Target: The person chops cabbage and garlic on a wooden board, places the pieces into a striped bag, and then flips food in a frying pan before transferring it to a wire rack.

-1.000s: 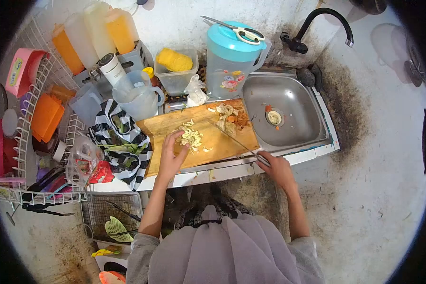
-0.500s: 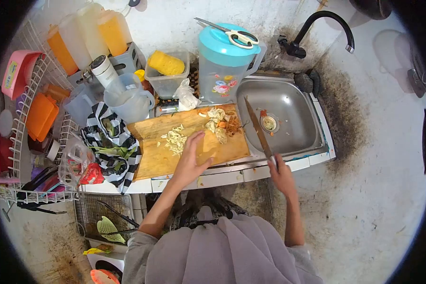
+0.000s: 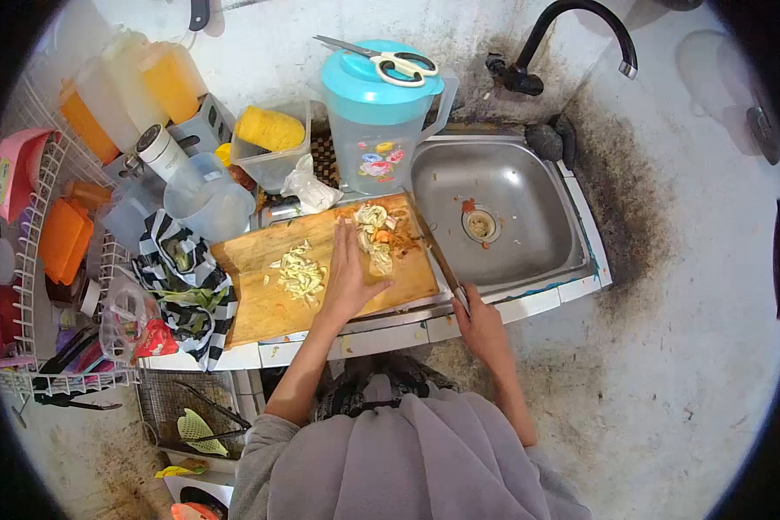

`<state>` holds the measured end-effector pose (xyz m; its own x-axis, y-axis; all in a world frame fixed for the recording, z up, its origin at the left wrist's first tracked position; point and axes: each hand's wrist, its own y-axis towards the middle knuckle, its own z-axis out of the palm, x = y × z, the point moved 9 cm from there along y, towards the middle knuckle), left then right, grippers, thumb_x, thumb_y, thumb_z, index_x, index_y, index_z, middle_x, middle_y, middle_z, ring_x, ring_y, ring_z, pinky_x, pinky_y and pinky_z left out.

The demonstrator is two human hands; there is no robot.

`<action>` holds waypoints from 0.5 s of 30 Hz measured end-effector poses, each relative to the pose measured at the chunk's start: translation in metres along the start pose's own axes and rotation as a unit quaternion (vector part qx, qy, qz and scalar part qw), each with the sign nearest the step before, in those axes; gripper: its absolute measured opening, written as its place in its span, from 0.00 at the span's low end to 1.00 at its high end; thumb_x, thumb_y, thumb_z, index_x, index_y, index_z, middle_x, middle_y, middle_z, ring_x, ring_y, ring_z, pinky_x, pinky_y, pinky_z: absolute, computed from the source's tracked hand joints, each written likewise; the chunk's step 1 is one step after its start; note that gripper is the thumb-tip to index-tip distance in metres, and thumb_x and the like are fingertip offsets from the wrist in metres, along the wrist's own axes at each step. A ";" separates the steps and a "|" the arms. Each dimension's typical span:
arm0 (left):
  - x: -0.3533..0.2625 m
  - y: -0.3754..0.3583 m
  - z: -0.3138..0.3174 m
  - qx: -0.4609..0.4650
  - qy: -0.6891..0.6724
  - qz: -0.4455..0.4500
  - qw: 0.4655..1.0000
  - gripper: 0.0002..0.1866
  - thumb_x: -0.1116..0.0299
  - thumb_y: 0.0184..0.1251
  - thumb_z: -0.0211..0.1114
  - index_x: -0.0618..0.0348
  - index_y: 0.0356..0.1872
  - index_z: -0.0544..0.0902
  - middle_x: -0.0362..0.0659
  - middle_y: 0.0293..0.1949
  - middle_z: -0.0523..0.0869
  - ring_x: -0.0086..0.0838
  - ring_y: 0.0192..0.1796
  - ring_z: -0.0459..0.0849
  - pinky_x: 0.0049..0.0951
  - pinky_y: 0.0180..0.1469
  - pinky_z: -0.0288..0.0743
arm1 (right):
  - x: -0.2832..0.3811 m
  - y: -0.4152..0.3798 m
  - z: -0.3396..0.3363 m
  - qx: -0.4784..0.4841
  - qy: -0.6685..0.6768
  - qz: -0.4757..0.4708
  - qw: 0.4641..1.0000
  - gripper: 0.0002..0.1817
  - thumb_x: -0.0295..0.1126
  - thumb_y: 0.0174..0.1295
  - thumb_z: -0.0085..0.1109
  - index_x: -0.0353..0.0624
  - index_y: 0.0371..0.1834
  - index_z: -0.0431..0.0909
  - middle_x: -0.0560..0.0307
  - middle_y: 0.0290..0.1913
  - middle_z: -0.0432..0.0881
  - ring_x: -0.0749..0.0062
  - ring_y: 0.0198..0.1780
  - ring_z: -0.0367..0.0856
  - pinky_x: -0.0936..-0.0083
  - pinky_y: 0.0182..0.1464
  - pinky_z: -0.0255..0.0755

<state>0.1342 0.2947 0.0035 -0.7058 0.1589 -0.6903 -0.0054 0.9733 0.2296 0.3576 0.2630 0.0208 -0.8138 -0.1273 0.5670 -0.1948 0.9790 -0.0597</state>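
Note:
My right hand [image 3: 480,331] grips the handle of a long kitchen knife [image 3: 435,247], its blade running along the right edge of the wooden cutting board [image 3: 243,299]. Over the board, my left hand [image 3: 347,282] is open, fingers stretched away from me and thumb spread to the right. Just right of those fingertips lie pale, crumpled vegetable pieces [image 3: 374,251] with orange bits and brown scraps [image 3: 405,240]. On its other side is a heap of pale chopped slices [image 3: 301,276].
A steel sink [image 3: 529,251] with scraps around its drain adjoins the board. Behind stand a jug with a turquoise lid [image 3: 368,74], scissors [image 3: 399,65] on top, and a tub with a yellow sponge [image 3: 270,127]. A striped bag [image 3: 186,286] and dish rack [image 3: 30,251] are left.
The knife has moved left, from over the sink to the board's right edge. My left hand has shifted forward toward the vegetable pieces. The view has swung slightly.

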 end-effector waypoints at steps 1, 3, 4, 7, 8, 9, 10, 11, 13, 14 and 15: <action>0.002 0.002 0.002 0.003 0.008 -0.004 1.000 0.60 0.59 0.41 0.78 0.71 0.69 0.44 0.62 0.71 0.41 0.53 0.74 0.41 0.42 0.73 0.43 | -0.002 0.001 0.006 0.010 -0.007 -0.001 1.000 0.18 0.39 0.67 0.48 0.41 0.55 0.65 0.35 0.25 0.79 0.37 0.30 0.78 0.48 0.33 0.70; 0.005 0.005 0.003 0.005 0.016 -0.008 1.000 0.61 0.58 0.40 0.78 0.73 0.69 0.44 0.63 0.71 0.41 0.52 0.74 0.41 0.41 0.73 0.42 | -0.001 0.002 0.012 0.020 -0.014 -0.003 1.000 0.18 0.40 0.67 0.47 0.41 0.55 0.66 0.34 0.27 0.79 0.36 0.32 0.78 0.48 0.34 0.70; 0.007 0.006 0.003 0.008 0.017 -0.013 1.000 0.61 0.57 0.40 0.78 0.73 0.68 0.44 0.63 0.71 0.42 0.52 0.74 0.41 0.41 0.73 0.42 | 0.002 0.002 0.015 0.024 -0.024 -0.014 0.999 0.18 0.39 0.66 0.48 0.41 0.54 0.66 0.35 0.24 0.79 0.38 0.30 0.78 0.49 0.33 0.71; 0.011 0.007 0.004 0.016 0.023 -0.023 0.999 0.62 0.55 0.40 0.78 0.73 0.68 0.44 0.63 0.71 0.42 0.51 0.74 0.41 0.42 0.73 0.42 | -0.001 0.007 0.007 0.018 -0.040 -0.033 0.998 0.17 0.38 0.66 0.49 0.41 0.54 0.66 0.37 0.21 0.78 0.40 0.28 0.79 0.51 0.31 0.72; 0.012 0.007 0.005 0.022 0.028 -0.027 0.999 0.62 0.54 0.40 0.78 0.74 0.68 0.43 0.63 0.71 0.42 0.51 0.74 0.41 0.42 0.73 0.41 | -0.003 0.010 0.002 0.009 -0.048 -0.040 0.998 0.17 0.38 0.66 0.49 0.41 0.53 0.66 0.38 0.21 0.78 0.40 0.28 0.79 0.52 0.30 0.73; 0.012 0.007 0.004 0.019 0.028 -0.029 0.999 0.62 0.54 0.40 0.78 0.74 0.68 0.43 0.63 0.71 0.42 0.51 0.74 0.41 0.42 0.73 0.41 | -0.005 0.014 -0.001 0.011 -0.049 -0.043 0.998 0.17 0.38 0.66 0.49 0.41 0.53 0.66 0.38 0.21 0.78 0.40 0.28 0.79 0.52 0.30 0.73; 0.012 0.008 0.004 0.022 0.028 -0.030 0.999 0.63 0.53 0.40 0.77 0.74 0.69 0.42 0.63 0.71 0.42 0.50 0.74 0.41 0.43 0.73 0.41 | -0.003 0.018 -0.008 -0.008 -0.059 -0.067 0.996 0.17 0.38 0.65 0.49 0.42 0.53 0.66 0.39 0.21 0.78 0.41 0.27 0.80 0.52 0.29 0.73; 0.011 0.007 0.005 0.028 0.028 -0.030 0.999 0.63 0.53 0.41 0.77 0.73 0.69 0.42 0.63 0.71 0.42 0.50 0.74 0.41 0.43 0.73 0.40 | 0.000 0.020 -0.013 -0.027 -0.069 -0.088 0.993 0.17 0.38 0.65 0.50 0.43 0.53 0.66 0.40 0.20 0.78 0.42 0.27 0.80 0.52 0.29 0.73; 0.012 0.006 0.006 0.029 0.025 -0.033 0.999 0.64 0.52 0.41 0.77 0.73 0.69 0.41 0.63 0.71 0.42 0.49 0.74 0.41 0.44 0.73 0.40 | 0.002 0.024 -0.012 -0.001 -0.095 -0.070 0.993 0.16 0.38 0.65 0.50 0.43 0.52 0.67 0.40 0.22 0.79 0.42 0.27 0.79 0.52 0.30 0.72; 0.012 0.007 0.006 0.027 0.023 -0.033 0.999 0.64 0.52 0.41 0.77 0.73 0.69 0.41 0.63 0.71 0.42 0.49 0.74 0.42 0.44 0.73 0.39 | 0.001 0.027 -0.011 0.023 -0.122 -0.054 0.991 0.16 0.38 0.65 0.51 0.43 0.52 0.67 0.40 0.23 0.79 0.42 0.28 0.79 0.51 0.31 0.71; 0.013 0.009 0.006 0.025 0.023 -0.034 0.999 0.64 0.52 0.41 0.77 0.73 0.69 0.41 0.63 0.71 0.42 0.49 0.74 0.42 0.44 0.73 0.39 | 0.004 0.028 -0.013 0.023 -0.123 -0.056 0.991 0.16 0.38 0.65 0.51 0.43 0.52 0.67 0.40 0.23 0.79 0.42 0.28 0.79 0.51 0.31 0.71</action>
<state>0.1290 0.3060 -0.0072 -0.7364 0.0855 -0.6711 -0.0202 0.9888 0.1481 0.3558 0.2923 0.0317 -0.8934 -0.2749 0.3552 -0.3113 0.9491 -0.0484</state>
